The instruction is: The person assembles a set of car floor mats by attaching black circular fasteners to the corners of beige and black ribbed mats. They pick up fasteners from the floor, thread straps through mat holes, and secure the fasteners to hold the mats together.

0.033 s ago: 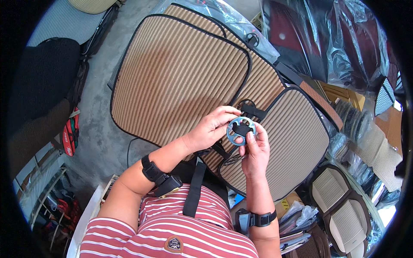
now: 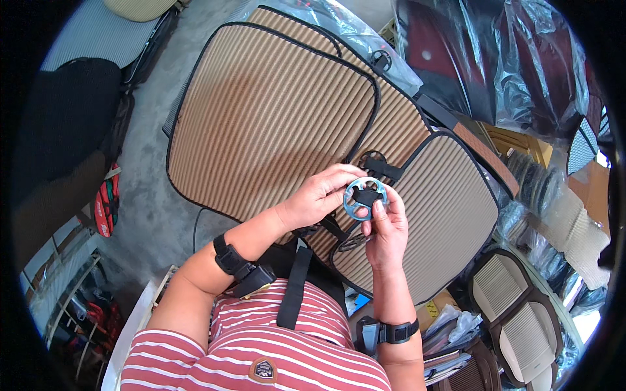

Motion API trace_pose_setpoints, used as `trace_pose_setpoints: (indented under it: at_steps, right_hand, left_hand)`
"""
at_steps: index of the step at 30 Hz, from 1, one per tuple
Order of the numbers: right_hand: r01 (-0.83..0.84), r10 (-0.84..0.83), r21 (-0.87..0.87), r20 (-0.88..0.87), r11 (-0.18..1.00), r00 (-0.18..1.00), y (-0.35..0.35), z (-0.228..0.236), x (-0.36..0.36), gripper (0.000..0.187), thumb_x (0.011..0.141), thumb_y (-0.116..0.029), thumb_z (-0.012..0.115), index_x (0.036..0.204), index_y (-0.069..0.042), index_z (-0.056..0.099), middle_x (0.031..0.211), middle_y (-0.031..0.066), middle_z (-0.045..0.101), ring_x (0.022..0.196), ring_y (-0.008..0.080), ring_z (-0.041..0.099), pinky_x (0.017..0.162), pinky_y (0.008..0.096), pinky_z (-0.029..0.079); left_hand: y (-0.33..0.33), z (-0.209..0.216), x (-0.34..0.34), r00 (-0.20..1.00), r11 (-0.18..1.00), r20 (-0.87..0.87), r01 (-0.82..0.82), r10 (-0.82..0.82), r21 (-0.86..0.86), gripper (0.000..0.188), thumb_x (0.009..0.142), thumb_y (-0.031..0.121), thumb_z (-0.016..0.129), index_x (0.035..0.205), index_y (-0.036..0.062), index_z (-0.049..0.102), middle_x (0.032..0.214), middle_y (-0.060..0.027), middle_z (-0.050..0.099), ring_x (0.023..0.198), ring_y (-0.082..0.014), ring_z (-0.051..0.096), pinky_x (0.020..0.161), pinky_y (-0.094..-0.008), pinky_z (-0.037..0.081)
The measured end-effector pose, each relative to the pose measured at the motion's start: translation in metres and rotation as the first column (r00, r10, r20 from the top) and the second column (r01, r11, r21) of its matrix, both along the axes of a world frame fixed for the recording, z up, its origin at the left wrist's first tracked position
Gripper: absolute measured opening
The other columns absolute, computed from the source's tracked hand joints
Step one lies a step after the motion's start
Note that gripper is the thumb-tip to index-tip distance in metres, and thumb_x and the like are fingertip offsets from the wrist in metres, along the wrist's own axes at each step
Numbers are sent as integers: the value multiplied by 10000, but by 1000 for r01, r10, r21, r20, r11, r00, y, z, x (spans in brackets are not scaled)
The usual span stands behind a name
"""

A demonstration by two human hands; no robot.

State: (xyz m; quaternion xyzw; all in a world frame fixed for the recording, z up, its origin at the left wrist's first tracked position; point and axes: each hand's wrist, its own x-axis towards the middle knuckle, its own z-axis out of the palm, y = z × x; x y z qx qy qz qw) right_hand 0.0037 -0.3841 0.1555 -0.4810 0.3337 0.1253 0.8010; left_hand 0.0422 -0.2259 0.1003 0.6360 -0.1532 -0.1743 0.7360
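A light-blue, wheel-shaped plastic disc (image 2: 350, 210) with cut-out openings is held up between my two hands. A black strap (image 2: 368, 196) crosses its middle. My right hand (image 2: 387, 229) grips the disc from the near right side, thumb pressed on the strap. At its left edge, my left hand (image 2: 321, 195) is closed, its fingertips partly hidden behind the disc. Below and behind lie ribbed tan seat cushions (image 2: 261, 117) with black edging. Just beyond my hands, a black wheel-shaped disc (image 2: 373, 161) with a strap rests on the cushions, and another dark disc (image 2: 353, 243) shows nearer me.
A further black disc (image 2: 381, 60) lies at the far edge of the pile. Plastic-wrapped dark red covers (image 2: 489, 58) stand at the far right. Folded seat covers (image 2: 521, 326) are at the near right, a black seat (image 2: 68, 124) at the left, and a red bag (image 2: 106, 202) beside it.
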Motion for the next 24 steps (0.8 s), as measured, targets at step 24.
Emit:
trace_pose_setpoints:
  at_steps: [24]
  right_hand:
    - [-260,258,-99,-29,961,966,-8,12,-23,81,889,-107,571,909,-31,588,711,8,599,566,23,451,500,158,326]
  left_hand:
    - [20,29,14,727,872,-507,477,-463,-112,194,889,143,474,938,-11,582,789,-23,515,690,-90,465,625,-252,399]
